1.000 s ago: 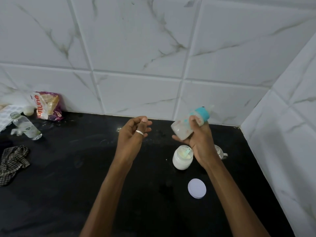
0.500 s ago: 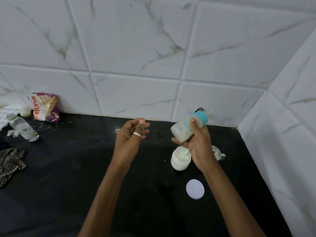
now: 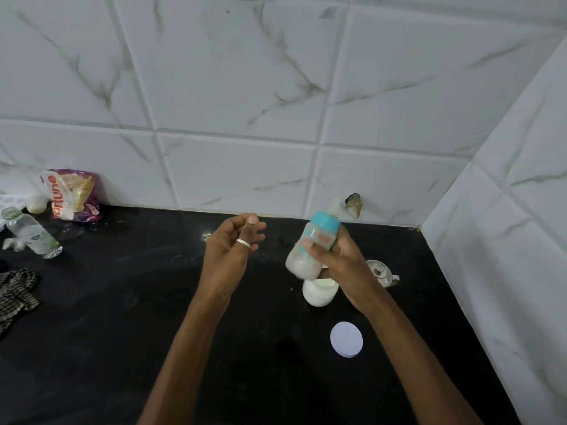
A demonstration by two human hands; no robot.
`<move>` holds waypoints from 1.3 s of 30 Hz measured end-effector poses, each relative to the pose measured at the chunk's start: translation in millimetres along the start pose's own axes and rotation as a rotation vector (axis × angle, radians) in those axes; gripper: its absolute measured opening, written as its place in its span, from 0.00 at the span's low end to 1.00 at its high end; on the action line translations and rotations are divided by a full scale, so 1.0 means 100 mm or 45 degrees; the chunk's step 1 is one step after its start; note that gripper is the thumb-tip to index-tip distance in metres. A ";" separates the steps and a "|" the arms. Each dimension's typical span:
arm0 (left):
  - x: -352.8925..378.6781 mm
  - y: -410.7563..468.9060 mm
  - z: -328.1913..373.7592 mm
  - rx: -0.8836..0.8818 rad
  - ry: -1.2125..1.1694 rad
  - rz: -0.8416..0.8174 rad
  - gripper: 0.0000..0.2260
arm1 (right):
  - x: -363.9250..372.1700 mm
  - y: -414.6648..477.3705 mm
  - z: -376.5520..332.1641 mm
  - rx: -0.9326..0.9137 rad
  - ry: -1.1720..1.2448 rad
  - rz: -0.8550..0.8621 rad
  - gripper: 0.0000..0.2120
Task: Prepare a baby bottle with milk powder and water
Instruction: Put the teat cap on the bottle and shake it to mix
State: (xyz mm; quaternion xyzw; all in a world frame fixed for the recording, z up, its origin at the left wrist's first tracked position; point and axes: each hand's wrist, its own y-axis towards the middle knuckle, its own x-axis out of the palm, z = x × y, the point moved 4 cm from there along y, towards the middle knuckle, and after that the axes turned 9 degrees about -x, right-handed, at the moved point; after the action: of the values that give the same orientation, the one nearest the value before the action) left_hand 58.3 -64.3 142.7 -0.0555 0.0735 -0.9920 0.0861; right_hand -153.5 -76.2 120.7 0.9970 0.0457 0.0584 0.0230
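My right hand (image 3: 340,265) grips a small baby bottle (image 3: 313,245) with a teal collar and teat, tilted with its teat toward the wall; cloudy milky liquid fills it. Directly below it on the black counter (image 3: 122,317) stands an open white jar of milk powder (image 3: 319,294), partly hidden by the bottle and hand. The jar's white lid (image 3: 346,339) lies flat in front of it. My left hand (image 3: 230,250), wearing a ring, hovers left of the bottle with fingers loosely curled and nothing in it.
A small metal cup (image 3: 382,273) sits behind my right wrist. At far left are a clear water bottle (image 3: 30,233), a purple snack bag (image 3: 72,194) against the tiles, and a checked cloth (image 3: 15,294). A tiled wall closes off the right side.
The baby bottle has swung from a flatter tilt to more upright in my right hand, its base dropping toward the jar. My left hand has barely moved.
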 end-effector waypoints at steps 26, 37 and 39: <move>0.01 0.04 0.01 -0.004 -0.003 0.003 0.10 | 0.04 0.09 0.06 0.027 -0.028 -0.033 0.23; 0.04 0.07 0.01 -0.007 -0.005 0.001 0.10 | -0.03 0.14 -0.01 -0.009 0.300 0.174 0.24; 0.04 0.07 0.01 -0.002 0.002 0.007 0.11 | -0.04 0.17 -0.03 -0.038 0.363 0.234 0.25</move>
State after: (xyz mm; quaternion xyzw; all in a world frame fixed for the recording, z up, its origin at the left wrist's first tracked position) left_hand 56.0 -72.2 142.5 -0.0546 0.0743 -0.9918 0.0887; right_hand -156.4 -93.5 124.4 0.9781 -0.0437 0.2018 0.0256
